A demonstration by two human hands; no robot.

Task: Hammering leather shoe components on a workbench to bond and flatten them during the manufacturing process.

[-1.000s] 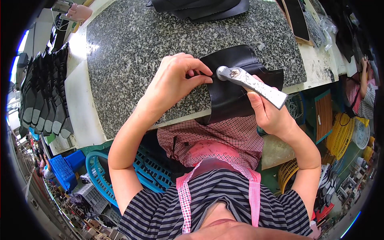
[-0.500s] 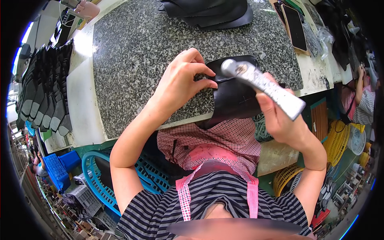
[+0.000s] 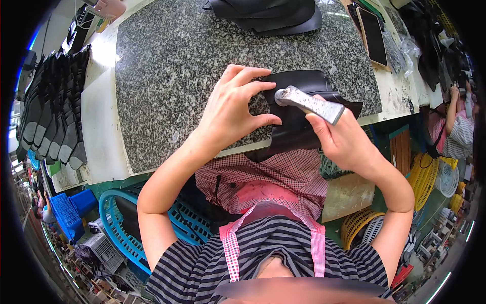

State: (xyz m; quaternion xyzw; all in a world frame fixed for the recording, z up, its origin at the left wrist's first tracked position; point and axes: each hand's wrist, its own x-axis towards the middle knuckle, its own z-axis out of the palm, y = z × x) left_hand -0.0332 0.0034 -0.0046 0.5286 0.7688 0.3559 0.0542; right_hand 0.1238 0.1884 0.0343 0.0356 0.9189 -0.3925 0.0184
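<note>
A black leather piece point(image 3: 293, 133) lies at the front edge of the speckled stone slab point(image 3: 192, 55), part of it hanging over toward my lap. My right hand point(image 3: 344, 139) is wrapped round a metal hammer point(image 3: 316, 105); the hammer's round face is down on or just above the leather, near its left edge. Beside that edge my left hand point(image 3: 233, 104) rests with thumb and fingers spread apart, the fingertips touching the leather. The hammer's handle is mostly hidden by my right hand.
A stack of black leather pieces point(image 3: 273, 17) sits at the slab's far side. Many dark grey-tipped pieces point(image 3: 53, 111) lie at the left. A phone point(image 3: 373, 38) rests at the far right. Below the table are a blue basket point(image 3: 109, 213) and yellow baskets point(image 3: 422, 177). Another person point(image 3: 458, 126) is at the right.
The hammer has come down and left onto the leather from a raised position. My left hand has gone from a pinch at the leather's edge to spread fingers.
</note>
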